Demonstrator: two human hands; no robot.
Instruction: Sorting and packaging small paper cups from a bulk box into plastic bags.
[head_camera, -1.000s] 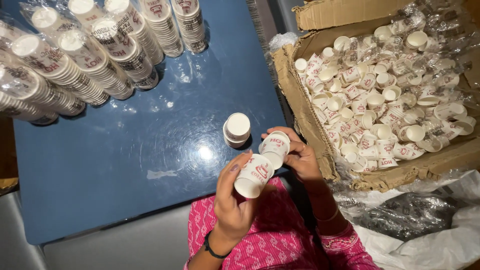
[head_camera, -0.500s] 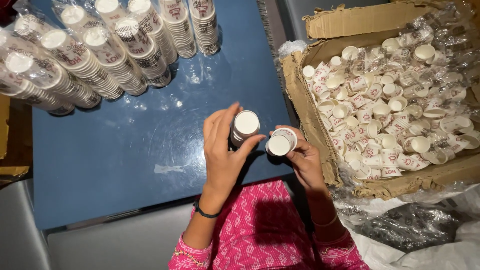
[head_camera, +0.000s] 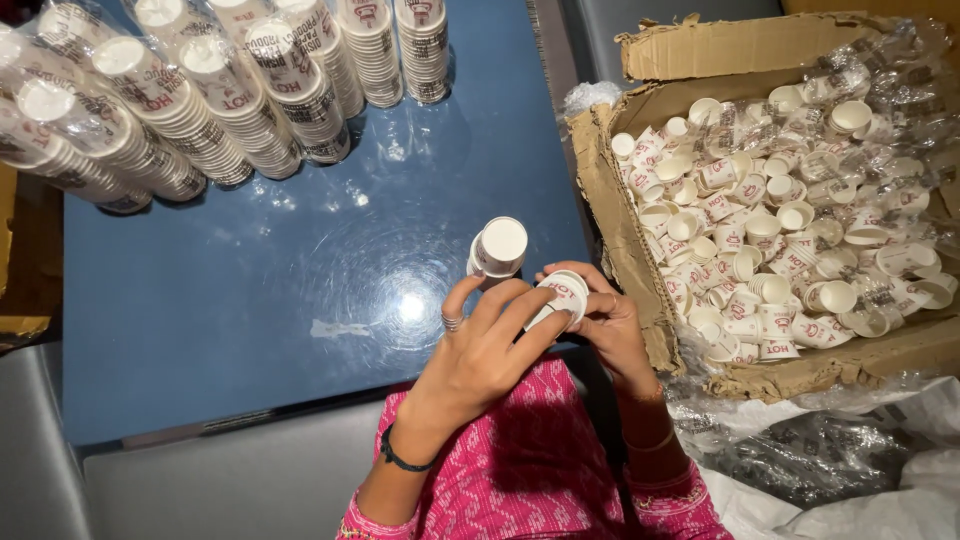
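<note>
Both my hands meet just above my lap at the near edge of the table (head_camera: 250, 300). My left hand (head_camera: 480, 355) has its fingers curled over a small paper cup (head_camera: 562, 295), and my right hand (head_camera: 610, 325) cradles the same cup from the other side, so the two hands pinch it between them, bottom turned up toward me. The cup looks very light and thin-walled; I judge it would dent under a hard squeeze, so the stiffer rolled rim and the base are the places to grip, with fingertips only. Just beyond my fingers a short stack (head_camera: 497, 248) of the same cups stands upside down on the blue table, close to the held cup but apart from it. To my right an open cardboard box (head_camera: 600, 190) holds a loose heap of cups (head_camera: 770, 230) inside clear plastic. At the far edge lie long sleeves (head_camera: 200, 90) of stacked cups wrapped in plastic, side by side.
</note>
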